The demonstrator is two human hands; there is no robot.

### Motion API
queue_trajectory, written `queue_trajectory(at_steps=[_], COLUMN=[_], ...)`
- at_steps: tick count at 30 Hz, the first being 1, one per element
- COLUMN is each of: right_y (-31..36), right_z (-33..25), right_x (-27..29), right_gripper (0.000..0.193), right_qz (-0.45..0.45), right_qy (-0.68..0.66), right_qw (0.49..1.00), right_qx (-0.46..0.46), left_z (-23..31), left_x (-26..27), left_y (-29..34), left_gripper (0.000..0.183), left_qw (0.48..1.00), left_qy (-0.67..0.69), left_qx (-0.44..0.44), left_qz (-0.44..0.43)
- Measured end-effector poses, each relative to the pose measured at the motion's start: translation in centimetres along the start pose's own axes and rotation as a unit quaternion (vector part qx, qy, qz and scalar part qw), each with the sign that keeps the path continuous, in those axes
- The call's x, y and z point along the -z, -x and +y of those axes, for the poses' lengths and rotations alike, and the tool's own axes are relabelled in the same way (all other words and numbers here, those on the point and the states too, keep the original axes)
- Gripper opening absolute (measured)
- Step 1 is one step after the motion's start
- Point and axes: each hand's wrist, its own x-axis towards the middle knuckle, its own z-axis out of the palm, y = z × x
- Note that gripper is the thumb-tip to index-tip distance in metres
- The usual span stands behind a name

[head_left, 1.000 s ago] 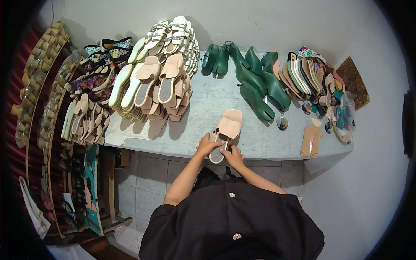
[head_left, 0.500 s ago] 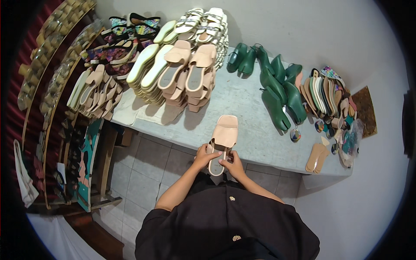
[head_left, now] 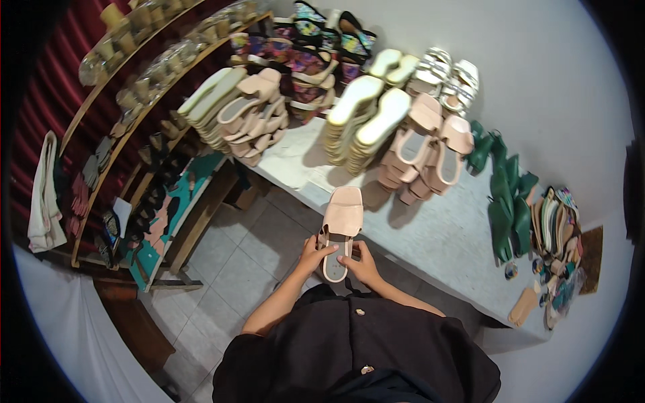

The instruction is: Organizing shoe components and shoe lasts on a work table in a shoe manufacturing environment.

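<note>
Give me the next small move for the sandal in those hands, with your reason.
Probably bring the beige sandal forward over the table, near the stacked sandals. The left hand and right hand both hold it towards its heel end, toe pointing away from the body, and those stacked ones look alike in colour and square toe.

Dark short-sleeved shirt (head_left: 295, 346); shiny pale-gold buttons (head_left: 360, 311) in front
</note>
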Motion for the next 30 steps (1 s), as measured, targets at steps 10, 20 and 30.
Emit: queue_trajectory(at_steps=[10, 20, 30], right_y=[-7.9, -14.0, -22.4], right_z=[-5.2, -7.1, -5.6], right_x=[-12.2, -15.2, -16.5], right_gripper=[0.042, 0.041, 0.046], right_qz=[-0.044, -0.008, 0.018], right_qy=[-0.082, -0.128, -0.122], right_qw=[0.995, 0.992, 0.992], right_qx=[0.045, 0.003, 0.006], left_z=[2.0, 4.0, 5.0], left_x=[13.6, 15.9, 17.0], left_y=[-7.3, -14.8, -20.4], left_gripper=[0.07, 0.079, 0.079], left_qw=[0.999, 0.998, 0.993], left_qy=[0.045, 0.041, 0.12], left_qx=[-0.019, -0.036, -0.005], left_qz=[0.003, 0.02, 0.022])
